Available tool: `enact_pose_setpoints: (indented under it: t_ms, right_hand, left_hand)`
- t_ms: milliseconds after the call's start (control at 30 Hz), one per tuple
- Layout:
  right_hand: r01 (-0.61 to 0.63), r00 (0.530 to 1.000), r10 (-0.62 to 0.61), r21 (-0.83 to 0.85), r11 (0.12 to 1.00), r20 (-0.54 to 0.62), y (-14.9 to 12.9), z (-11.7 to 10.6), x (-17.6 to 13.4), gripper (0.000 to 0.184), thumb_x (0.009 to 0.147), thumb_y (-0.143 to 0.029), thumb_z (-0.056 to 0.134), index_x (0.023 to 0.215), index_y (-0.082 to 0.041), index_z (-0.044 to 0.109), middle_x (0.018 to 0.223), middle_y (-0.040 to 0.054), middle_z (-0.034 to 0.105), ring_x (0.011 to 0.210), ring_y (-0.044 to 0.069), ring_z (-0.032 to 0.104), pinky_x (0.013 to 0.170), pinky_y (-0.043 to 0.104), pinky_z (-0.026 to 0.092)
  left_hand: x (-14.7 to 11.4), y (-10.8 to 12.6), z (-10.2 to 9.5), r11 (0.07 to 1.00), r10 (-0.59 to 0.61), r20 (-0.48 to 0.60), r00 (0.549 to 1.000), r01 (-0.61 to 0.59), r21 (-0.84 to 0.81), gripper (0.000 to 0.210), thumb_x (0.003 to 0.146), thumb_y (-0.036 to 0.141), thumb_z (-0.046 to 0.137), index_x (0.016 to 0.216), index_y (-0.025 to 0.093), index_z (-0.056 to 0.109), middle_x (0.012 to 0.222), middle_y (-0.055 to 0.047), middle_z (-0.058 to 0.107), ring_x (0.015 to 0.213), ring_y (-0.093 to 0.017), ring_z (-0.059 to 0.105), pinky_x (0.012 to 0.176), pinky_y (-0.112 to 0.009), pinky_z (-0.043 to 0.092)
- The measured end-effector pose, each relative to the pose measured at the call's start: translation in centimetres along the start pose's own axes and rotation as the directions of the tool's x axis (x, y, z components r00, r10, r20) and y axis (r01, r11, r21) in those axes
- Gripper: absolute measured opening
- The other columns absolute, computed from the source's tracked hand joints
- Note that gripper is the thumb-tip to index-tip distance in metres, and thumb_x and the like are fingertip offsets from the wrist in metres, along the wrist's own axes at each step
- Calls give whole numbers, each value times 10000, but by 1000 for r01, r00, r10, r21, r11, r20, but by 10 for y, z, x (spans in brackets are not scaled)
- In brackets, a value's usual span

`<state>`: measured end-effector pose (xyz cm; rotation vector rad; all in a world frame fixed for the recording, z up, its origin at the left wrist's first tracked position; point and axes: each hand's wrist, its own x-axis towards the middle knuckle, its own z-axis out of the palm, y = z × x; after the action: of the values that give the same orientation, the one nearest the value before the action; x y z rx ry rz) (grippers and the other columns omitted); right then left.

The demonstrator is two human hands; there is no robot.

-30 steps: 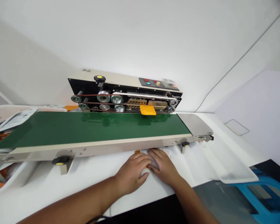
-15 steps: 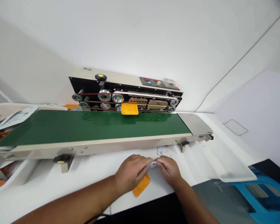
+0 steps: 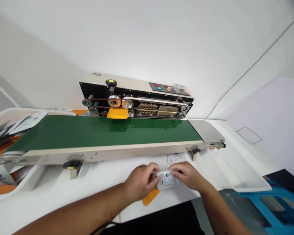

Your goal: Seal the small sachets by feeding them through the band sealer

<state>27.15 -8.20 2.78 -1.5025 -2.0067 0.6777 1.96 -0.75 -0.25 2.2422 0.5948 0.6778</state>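
Between my two hands is a small white printed pouch (image 3: 167, 181), its dark print facing me. My left hand (image 3: 143, 181) pinches its left edge between thumb and curled fingers. At the upper right corner, my right hand (image 3: 187, 175) grips it the same way. An orange pouch (image 3: 150, 197) lies on the white table below my left hand, partly covered by it. Beyond my hands stands a band sealing machine (image 3: 137, 89) with a green conveyor belt (image 3: 98, 132). Another orange pouch (image 3: 117, 113) hangs from the machine's rollers above the belt.
At the left, a white bin (image 3: 29, 186) holds several white and orange pouches under the belt's end. A white tray (image 3: 237, 173) stands at the right, near a blue stool (image 3: 257, 209). Another white printed pouch (image 3: 174, 158) lies by the conveyor's front edge.
The orange pouch in the machine has travelled left along the rollers. The white pouch between my hands has turned so its printed face shows, and my right hand has shifted slightly right.
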Motion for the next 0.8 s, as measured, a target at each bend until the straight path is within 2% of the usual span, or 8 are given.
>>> enact_pose_setpoints:
  t_ms: [67, 133, 167, 267, 333, 400, 533, 800]
  right_hand:
    - [-61, 997, 64, 77, 995, -38, -1, -25, 4, 252, 967, -404, 616, 876, -215, 755, 758, 26, 738, 646, 166, 653, 591, 258, 509]
    - [-115, 961, 164, 216, 969, -221, 0, -53, 11, 240, 919, -423, 670, 898, -201, 760, 746, 33, 733, 580, 152, 629, 516, 245, 496]
    - [-104, 913, 209, 297, 949, -351, 2, -67, 16, 239, 889, -423, 701, 926, -194, 758, 713, 25, 718, 537, 138, 601, 481, 232, 476]
    - [92, 655, 276, 437, 895, -704, 11, -108, 36, 293, 824, -371, 751, 1046, -180, 733, 632, -16, 659, 484, 93, 530, 460, 194, 437]
    - [176, 491, 313, 444, 879, -813, 21, -129, 49, 324, 787, -310, 752, 1072, -161, 722, 648, -11, 667, 509, 84, 538, 480, 180, 444]
    - [130, 408, 392, 478, 869, -824, 32, -142, 60, 292, 743, -253, 739, 1007, -128, 731, 645, 4, 676, 504, 79, 539, 463, 168, 439]
    - [-71, 443, 569, 605, 793, -693, 48, -148, 71, 187, 689, -186, 722, 859, -108, 734, 603, 11, 674, 462, 76, 531, 397, 148, 416]
    - [-186, 676, 583, 661, 727, -451, 26, -138, 90, 247, 698, -175, 757, 936, -109, 758, 671, 51, 711, 508, 84, 580, 418, 139, 450]
  left_hand:
    - [-1, -1, -1, 998, 13, -4, 1000, -14, -66, 196, 919, 226, 569, 1074, 251, 451, 802, 47, 713, 674, -161, 632, 638, -270, 445]
    - [-1, -2, -1, 995, 14, -11, 1000, -15, -95, 264, 913, 210, 566, 1131, 255, 424, 871, 35, 726, 718, -163, 647, 658, -273, 468]
    - [-1, -2, -2, 995, 13, -13, 1000, -15, -96, 281, 913, 206, 561, 1148, 256, 415, 890, 31, 727, 731, -165, 651, 660, -275, 473]
    - [-1, -1, -2, 996, 16, -7, 1000, -17, -84, 292, 913, 208, 555, 1162, 260, 410, 910, 28, 730, 748, -169, 654, 665, -282, 480]
    - [-1, 0, -2, 997, 27, -2, 1000, -27, -77, 286, 912, 216, 556, 1157, 262, 414, 911, 29, 731, 754, -171, 656, 675, -288, 482]
    - [-2, 0, -1, 997, 40, 0, 999, -39, -69, 281, 911, 221, 557, 1152, 263, 418, 912, 32, 733, 753, -172, 657, 684, -292, 483]
    - [-2, -2, 0, 998, 51, 1, 999, -51, -44, 269, 904, 215, 558, 1137, 264, 432, 906, 36, 733, 744, -173, 657, 684, -294, 479]
    - [-1, -2, 0, 998, 56, 14, 998, -56, -30, 226, 902, 208, 550, 1106, 257, 464, 885, 34, 727, 729, -173, 654, 667, -293, 467]
